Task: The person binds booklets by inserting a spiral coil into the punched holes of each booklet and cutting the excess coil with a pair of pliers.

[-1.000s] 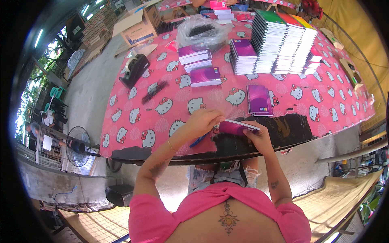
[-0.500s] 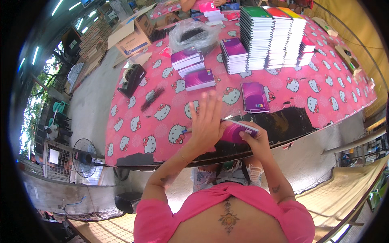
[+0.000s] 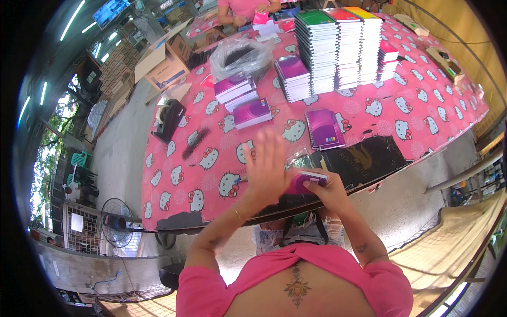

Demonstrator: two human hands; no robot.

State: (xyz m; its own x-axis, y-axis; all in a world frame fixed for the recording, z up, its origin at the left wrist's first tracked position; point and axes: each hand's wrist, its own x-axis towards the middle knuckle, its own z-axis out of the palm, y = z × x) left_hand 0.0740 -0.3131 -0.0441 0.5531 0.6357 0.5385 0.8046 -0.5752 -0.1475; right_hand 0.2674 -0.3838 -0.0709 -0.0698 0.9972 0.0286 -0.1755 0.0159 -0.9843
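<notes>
My right hand (image 3: 331, 191) grips a purple spiral notebook (image 3: 300, 183) at the near edge of the table, its thumb pressed on the cover. My left hand (image 3: 265, 171), a little blurred, is raised flat with fingers stretched out, beside the notebook's left end; whether it touches cannot be told. A thin bluish tip (image 3: 238, 180) shows left of that hand, its kind unclear. Beyond lie two overlapping purple notebooks (image 3: 324, 129). Farther left is a small pile of purple notebooks (image 3: 252, 113), with a taller pile (image 3: 235, 92) behind it.
Tall notebook stacks with green (image 3: 317, 53), red and yellow covers stand at the back right, beside a purple stack (image 3: 293, 79). A tape dispenser (image 3: 169, 120) sits at the left; a clear plastic bag (image 3: 240, 61) lies behind. A co-worker's hand (image 3: 262, 9) holds a pink notebook across the table.
The view has shifted slightly, showing more of the co-worker. The notebook in my right hand has turned and shows less of its cover. My left hand stays raised beside it.
</notes>
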